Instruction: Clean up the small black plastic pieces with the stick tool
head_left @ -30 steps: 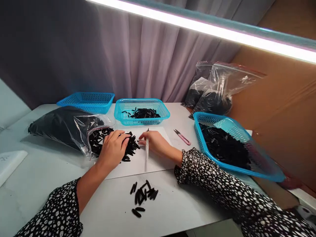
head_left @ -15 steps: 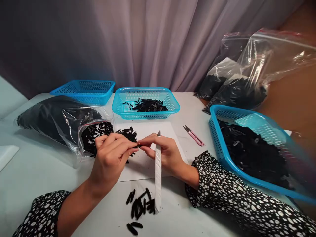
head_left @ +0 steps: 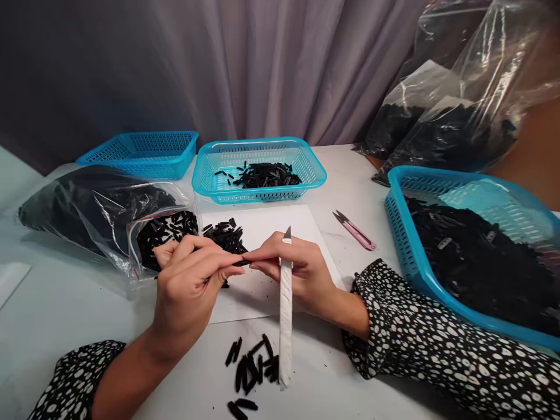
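Note:
My left hand [head_left: 188, 286] pinches a small black piece [head_left: 242, 263] between thumb and fingers, over a white sheet [head_left: 262, 233]. My right hand [head_left: 301, 271] meets it at the fingertips and grips a long knife wrapped in white tape [head_left: 286, 315], its blade tip pointing up. A pile of black pieces [head_left: 225, 236] lies on the sheet just behind my hands, spilling from an open clear bag [head_left: 100, 210]. A small heap of black pieces [head_left: 251, 367] lies on the table in front of me.
Three blue baskets stand around: an empty one [head_left: 140, 153] back left, one with some black pieces [head_left: 260, 169] in the middle, a full one [head_left: 472, 256] at right. Pink snips [head_left: 355, 231] lie beside the sheet. More clear bags [head_left: 446, 111] lean back right.
My left hand came off the pile holding one black piece and met my right hand. The knife swung upright in my right hand. The camera tilted down and closer.

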The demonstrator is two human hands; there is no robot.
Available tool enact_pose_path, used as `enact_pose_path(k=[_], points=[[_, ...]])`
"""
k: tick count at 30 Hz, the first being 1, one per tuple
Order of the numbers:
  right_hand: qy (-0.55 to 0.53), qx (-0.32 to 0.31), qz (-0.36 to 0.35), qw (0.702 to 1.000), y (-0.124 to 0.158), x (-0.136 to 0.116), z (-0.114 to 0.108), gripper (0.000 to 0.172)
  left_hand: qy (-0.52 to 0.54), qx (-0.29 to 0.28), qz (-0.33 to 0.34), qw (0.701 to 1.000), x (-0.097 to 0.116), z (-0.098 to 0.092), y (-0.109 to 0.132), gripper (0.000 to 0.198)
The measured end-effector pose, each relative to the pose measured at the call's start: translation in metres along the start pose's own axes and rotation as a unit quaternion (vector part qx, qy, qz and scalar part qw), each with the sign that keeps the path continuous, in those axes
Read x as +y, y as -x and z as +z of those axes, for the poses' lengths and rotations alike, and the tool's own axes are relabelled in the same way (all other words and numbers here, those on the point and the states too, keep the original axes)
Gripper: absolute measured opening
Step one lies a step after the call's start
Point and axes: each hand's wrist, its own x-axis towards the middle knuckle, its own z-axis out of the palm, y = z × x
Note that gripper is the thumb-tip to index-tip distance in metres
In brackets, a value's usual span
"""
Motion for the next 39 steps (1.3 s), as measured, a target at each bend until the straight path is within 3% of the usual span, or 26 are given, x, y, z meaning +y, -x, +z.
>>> enact_pose_path(k=[2, 8, 14, 19, 24, 26, 29, 33, 36, 39], points=[[-0.013, 0.001, 0.015, 1.0, 0.0, 0.0, 0.0, 0.01, 0.003, -0.004, 0.016, 1.0, 0.0, 0.001, 0.0, 0.012], [-0.146, -0.011, 0.164, 0.976, 0.0, -0.005, 0.0, 0.016, -0.012, -0.028, 0.039, 0.999, 0.002, 0.002, 0.0, 0.014], [-0.209, -0.003, 0.224, 0.952, -0.003, -0.005, -0.002, 0.021, -0.054, -0.06, 0.031, 0.996, -0.01, 0.01, 0.002, 0.019], [-0.217, -0.004, 0.225, 0.95, -0.001, -0.005, -0.004, 0.024, -0.11, -0.123, 0.017, 0.986, -0.017, 0.022, 0.003, 0.022], [-0.21, -0.005, 0.237, 0.949, -0.002, -0.007, -0.004, 0.028, -0.031, -0.03, 0.024, 0.999, -0.001, 0.012, -0.001, 0.021], [-0.213, -0.008, 0.242, 0.947, -0.003, -0.009, -0.003, 0.03, 0.011, -0.017, 0.007, 1.0, 0.005, 0.008, -0.001, 0.016], [-0.216, -0.023, 0.246, 0.944, -0.003, -0.011, -0.002, 0.033, 0.103, -0.014, -0.087, 0.991, 0.009, 0.008, 0.002, 0.01], [-0.191, -0.047, 0.236, 0.952, -0.001, -0.01, -0.001, 0.029, 0.229, -0.002, -0.196, 0.954, 0.006, 0.012, 0.007, 0.009], [-0.128, -0.014, 0.217, 0.968, -0.001, -0.009, -0.004, 0.036, 0.228, 0.009, -0.202, 0.952, 0.002, 0.011, 0.006, 0.012], [-0.015, 0.01, 0.174, 0.985, -0.003, -0.012, -0.009, 0.044, 0.189, 0.013, -0.168, 0.968, 0.001, 0.009, 0.005, 0.014]])
